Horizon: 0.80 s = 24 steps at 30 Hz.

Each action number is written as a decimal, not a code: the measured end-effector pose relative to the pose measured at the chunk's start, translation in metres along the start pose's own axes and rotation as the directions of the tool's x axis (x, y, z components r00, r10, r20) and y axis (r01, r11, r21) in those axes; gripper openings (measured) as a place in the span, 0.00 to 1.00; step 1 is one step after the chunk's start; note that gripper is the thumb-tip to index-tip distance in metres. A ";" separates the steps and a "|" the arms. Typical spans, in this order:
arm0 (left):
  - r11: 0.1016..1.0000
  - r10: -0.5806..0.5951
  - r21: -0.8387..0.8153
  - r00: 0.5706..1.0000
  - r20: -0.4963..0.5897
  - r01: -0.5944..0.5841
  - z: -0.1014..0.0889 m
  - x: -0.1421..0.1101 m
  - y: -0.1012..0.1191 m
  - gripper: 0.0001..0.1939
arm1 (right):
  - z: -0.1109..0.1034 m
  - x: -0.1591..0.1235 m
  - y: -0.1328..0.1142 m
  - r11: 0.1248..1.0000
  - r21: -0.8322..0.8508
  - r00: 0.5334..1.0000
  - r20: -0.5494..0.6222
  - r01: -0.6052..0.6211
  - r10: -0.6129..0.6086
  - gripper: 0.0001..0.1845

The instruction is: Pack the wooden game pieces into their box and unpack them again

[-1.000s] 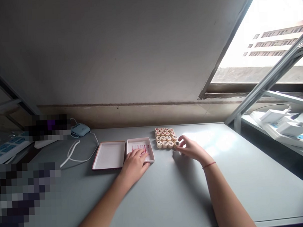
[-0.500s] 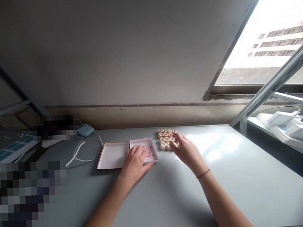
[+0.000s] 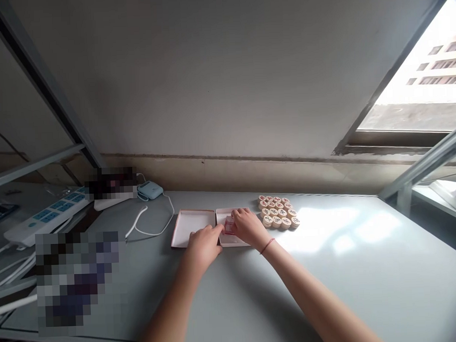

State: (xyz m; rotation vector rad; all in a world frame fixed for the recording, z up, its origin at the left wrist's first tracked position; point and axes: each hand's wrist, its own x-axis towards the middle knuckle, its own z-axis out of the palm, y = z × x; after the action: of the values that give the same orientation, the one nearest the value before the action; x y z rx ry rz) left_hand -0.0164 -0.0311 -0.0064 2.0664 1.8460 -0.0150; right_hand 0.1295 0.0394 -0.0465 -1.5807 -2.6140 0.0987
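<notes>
A shallow box lies as two white-lined trays side by side: the left tray [image 3: 190, 223] and the right tray [image 3: 225, 211]. Inside the right tray is a folded, clear-looking sheet [image 3: 230, 226] printed with red lines. My left hand [image 3: 204, 246] is curled over the wall between the trays, thumb at the front edge, index fingertip against the sheet. From the right, my right hand [image 3: 250, 229] reaches over that tray with bent fingers closed on the sheet; the fingertips are partly hidden. Just beyond it stand round Chinese chess pieces [image 3: 276, 211] in tight rows, marked in red and black.
On the grey table [image 3: 255, 295], a white cable [image 3: 155, 234] runs to a pale blue device [image 3: 150, 190]. A white power strip [image 3: 46, 219] lies at the left. Metal frame posts [image 3: 404, 195] and the wall border the table. Part of the left side is pixelated.
My right hand has left the chess pieces and moved left onto the sheet in the right tray. My left hand has drawn back towards the dividing wall. The view has shifted left.
</notes>
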 end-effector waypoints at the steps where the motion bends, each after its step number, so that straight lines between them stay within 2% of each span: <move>1: 1.000 0.005 -0.010 1.000 -0.001 -0.005 0.001 0.001 -0.001 0.18 | 0.000 0.001 -0.001 1.000 0.003 1.000 0.003 -0.007 0.007 0.09; 6: 0.998 0.012 -0.063 1.000 0.007 -0.011 0.004 0.006 -0.004 0.08 | -0.003 -0.001 -0.002 0.997 0.054 0.999 -0.024 -0.046 0.047 0.07; 8: 0.996 0.014 -0.085 1.000 0.015 -0.012 0.003 0.007 -0.004 0.05 | -0.011 -0.010 0.005 0.976 0.215 0.995 -0.081 -0.031 0.049 0.08; 9: 0.996 0.015 -0.094 1.000 0.019 -0.013 0.003 0.007 -0.004 0.04 | -0.017 -0.017 0.011 0.938 0.346 0.992 -0.120 -0.001 0.045 0.08; 11: 0.994 0.014 -0.108 1.000 0.026 -0.011 0.002 0.007 -0.003 0.03 | -0.029 -0.035 0.028 0.761 0.639 0.981 -0.193 0.110 0.021 0.11; 12: 0.993 0.012 -0.114 1.000 0.028 -0.009 0.002 0.007 -0.003 0.03 | -0.035 -0.046 0.039 0.686 0.717 0.983 -0.183 0.122 0.017 0.13; 14: 0.992 0.012 -0.127 0.999 0.031 -0.008 0.003 0.007 -0.004 0.03 | -0.043 -0.069 0.062 0.619 0.783 0.995 -0.101 0.068 0.018 0.17; 16: 0.990 0.019 -0.138 0.999 0.034 -0.014 0.003 0.007 -0.004 0.03 | -0.042 -0.090 0.085 0.640 0.768 0.998 0.047 -0.005 -0.048 0.18; 19: 0.989 0.025 -0.149 0.999 0.037 -0.019 0.004 0.007 -0.005 0.04 | -0.029 -0.110 0.109 0.780 0.611 0.988 0.144 -0.133 0.056 0.16; 21: 0.988 0.021 -0.153 0.999 0.035 -0.015 0.003 0.007 -0.005 0.04 | -0.015 -0.118 0.116 0.883 0.444 0.989 0.051 -0.150 0.142 0.13; 24: 0.988 0.007 -0.157 0.999 0.037 -0.001 0.003 0.006 -0.004 0.05 | 0.001 -0.127 0.113 0.981 0.178 0.960 -0.251 -0.083 0.127 0.12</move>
State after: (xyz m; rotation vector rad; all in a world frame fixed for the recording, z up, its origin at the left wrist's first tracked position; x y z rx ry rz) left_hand -0.0186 -0.0259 -0.0117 1.9496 1.7615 0.0893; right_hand 0.2874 -0.0204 -0.0637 -1.5572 -2.2607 0.1035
